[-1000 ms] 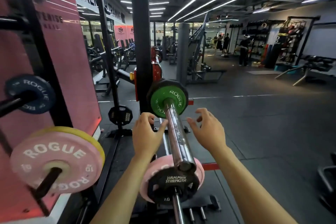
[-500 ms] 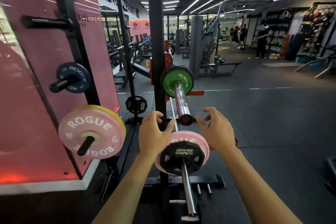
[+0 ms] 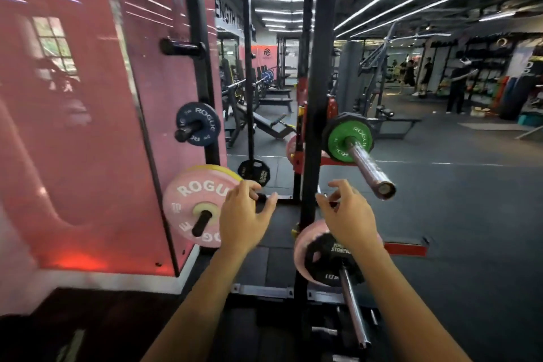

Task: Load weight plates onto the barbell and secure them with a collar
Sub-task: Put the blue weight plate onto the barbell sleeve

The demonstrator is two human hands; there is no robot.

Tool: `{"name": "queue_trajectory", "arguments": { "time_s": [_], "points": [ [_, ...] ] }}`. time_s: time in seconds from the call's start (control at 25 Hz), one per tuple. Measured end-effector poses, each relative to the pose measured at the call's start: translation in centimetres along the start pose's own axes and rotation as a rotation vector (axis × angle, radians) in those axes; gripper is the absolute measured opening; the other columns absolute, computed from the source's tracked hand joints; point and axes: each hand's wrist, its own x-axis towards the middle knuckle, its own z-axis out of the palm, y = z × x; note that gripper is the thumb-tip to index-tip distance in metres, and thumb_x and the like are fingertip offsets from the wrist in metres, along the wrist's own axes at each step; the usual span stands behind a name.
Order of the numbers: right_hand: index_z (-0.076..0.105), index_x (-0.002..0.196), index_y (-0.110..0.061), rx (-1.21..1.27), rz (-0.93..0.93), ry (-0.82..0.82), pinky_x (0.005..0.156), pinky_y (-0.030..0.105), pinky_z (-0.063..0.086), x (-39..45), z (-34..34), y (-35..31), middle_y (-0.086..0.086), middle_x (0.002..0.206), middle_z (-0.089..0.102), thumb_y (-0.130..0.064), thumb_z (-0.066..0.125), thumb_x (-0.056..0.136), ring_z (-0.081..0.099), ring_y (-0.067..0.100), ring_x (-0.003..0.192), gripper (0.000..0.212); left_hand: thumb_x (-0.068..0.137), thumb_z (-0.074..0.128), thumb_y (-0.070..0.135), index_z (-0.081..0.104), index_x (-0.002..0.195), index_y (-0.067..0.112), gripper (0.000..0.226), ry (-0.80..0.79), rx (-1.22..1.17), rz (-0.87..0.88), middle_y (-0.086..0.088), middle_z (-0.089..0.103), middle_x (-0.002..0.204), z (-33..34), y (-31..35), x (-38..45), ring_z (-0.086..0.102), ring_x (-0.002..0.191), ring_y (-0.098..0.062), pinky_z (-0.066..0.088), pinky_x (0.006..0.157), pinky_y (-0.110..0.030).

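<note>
The barbell sleeve points toward me at right of centre, carrying a green Rogue plate with a black plate behind it. My left hand hovers open just right of a pink Rogue plate stored on a rack peg, with a yellow plate behind it. My right hand is open too, below and left of the sleeve's end, above a black Hammer Strength plate and a pink plate on a lower peg. Neither hand touches anything. I see no collar.
A small dark blue Rogue plate hangs on a higher peg. The black rack upright stands between my hands. A pink wall panel fills the left. Benches and machines stand behind, and people stand far right on the dark rubber floor.
My view has swung left, so the barbell now sits to the right. Both hands have moved off the sleeve, leftward toward the stored plates, the left one reaching the pink Rogue plate.
</note>
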Motion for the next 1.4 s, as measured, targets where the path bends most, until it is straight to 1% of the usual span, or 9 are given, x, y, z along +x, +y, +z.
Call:
{"name": "queue_trajectory", "arguments": {
  "time_s": [0.12, 0.28, 0.48, 0.68, 0.88, 1.04, 1.16, 1.28, 1.4],
  "points": [
    [0.053, 0.122, -0.021, 0.059, -0.14, -0.071, 0.068, 0.032, 0.048, -1.4, 6.0, -8.7, -0.002, 0.102, 0.065, -0.05, 0.056, 0.092, 0.064, 0.02, 0.087, 0.042, 0.084, 0.07, 0.043, 0.057, 0.101, 0.016, 0.034, 0.083, 0.054, -0.12, 0.002, 0.058, 0.089, -9.4, -6.1, 0.0, 0.056, 0.087, -0.022, 0.049, 0.075, -0.04],
    [0.054, 0.12, -0.023, 0.118, -0.284, -0.166, 0.061, 0.028, 0.039, -3.0, 12.6, -18.7, -0.005, 0.098, 0.062, -0.051, 0.055, 0.091, 0.061, 0.017, 0.078, 0.04, 0.087, 0.067, 0.046, 0.055, 0.103, 0.02, 0.033, 0.175, 0.145, -0.176, 0.005, 0.057, 0.09, -19.6, -12.0, -1.3, 0.049, 0.088, -0.014, 0.04, 0.072, -0.031],
    [0.056, 0.116, -0.021, 0.123, -0.32, -0.149, 0.066, 0.026, 0.035, -2.6, 17.6, -23.1, -0.005, 0.089, 0.061, -0.048, 0.058, 0.09, 0.055, 0.013, 0.076, 0.037, 0.088, 0.065, 0.048, 0.056, 0.1, 0.022, 0.03, 0.252, 0.199, -0.232, 0.01, 0.056, 0.089, -24.0, -15.9, -0.9, 0.05, 0.086, -0.012, 0.04, 0.071, -0.029],
    [0.054, 0.116, -0.022, 0.124, -0.247, -0.15, 0.065, 0.027, 0.039, 0.6, 22.2, -22.4, -0.006, 0.091, 0.063, -0.049, 0.057, 0.091, 0.06, 0.016, 0.076, 0.037, 0.088, 0.065, 0.047, 0.055, 0.1, 0.024, 0.028, 0.186, 0.185, -0.219, 0.009, 0.056, 0.088, -21.9, -20.2, 2.3, 0.05, 0.087, -0.014, 0.043, 0.07, -0.03],
    [0.054, 0.116, -0.02, 0.17, -0.229, -0.109, 0.067, 0.028, 0.044, 7.0, 28.0, -22.1, -0.005, 0.092, 0.063, -0.048, 0.057, 0.091, 0.06, 0.015, 0.077, 0.037, 0.088, 0.065, 0.047, 0.053, 0.104, 0.025, 0.029, 0.091, 0.164, -0.202, 0.012, 0.054, 0.093, -17.7, -24.8, 8.4, 0.048, 0.09, -0.009, 0.032, 0.07, -0.011],
    [0.052, 0.116, -0.024, 0.175, -0.205, -0.095, 0.062, 0.028, 0.039, 14.6, 32.9, -21.4, -0.008, 0.093, 0.06, -0.046, 0.056, 0.092, 0.059, 0.014, 0.075, 0.032, 0.088, 0.064, 0.05, 0.055, 0.104, 0.026, 0.031, 0.104, 0.207, -0.17, 0.012, 0.056, 0.094, -15.0, -29.8, 16.1, 0.048, 0.089, -0.007, 0.036, 0.069, -0.018],
    [0.052, 0.119, -0.023, 0.154, -0.162, -0.093, 0.062, 0.031, 0.042, 19.2, 35.9, -20.5, -0.008, 0.094, 0.059, -0.047, 0.055, 0.092, 0.058, 0.015, 0.076, 0.036, 0.087, 0.064, 0.051, 0.055, 0.103, 0.027, 0.03, 0.092, 0.195, -0.194, 0.015, 0.055, 0.091, -12.4, -33.4, 19.6, 0.05, 0.088, -0.005, 0.039, 0.069, -0.019],
    [0.051, 0.117, -0.023, 0.098, -0.144, -0.105, 0.062, 0.035, 0.048, 22.2, 39.1, -19.4, -0.007, 0.094, 0.061, -0.05, 0.053, 0.092, 0.06, 0.016, 0.074, 0.036, 0.086, 0.067, 0.047, 0.057, 0.102, 0.026, 0.029, 0.086, 0.179, -0.216, 0.015, 0.056, 0.089, -9.8, -37.3, 22.5, 0.052, 0.088, -0.009, 0.044, 0.072, -0.028],
    [0.051, 0.115, -0.025, 0.076, -0.083, -0.089, 0.065, 0.037, 0.051, 25.9, 41.4, -18.2, -0.006, 0.093, 0.064, -0.052, 0.053, 0.092, 0.062, 0.018, 0.076, 0.035, 0.086, 0.063, 0.055, 0.055, 0.1, 0.028, 0.032, 0.075, 0.141, -0.191, 0.017, 0.056, 0.088, -7.3, -40.4, 27.3, 0.053, 0.086, -0.008, 0.043, 0.073, -0.026]
  ]
}}
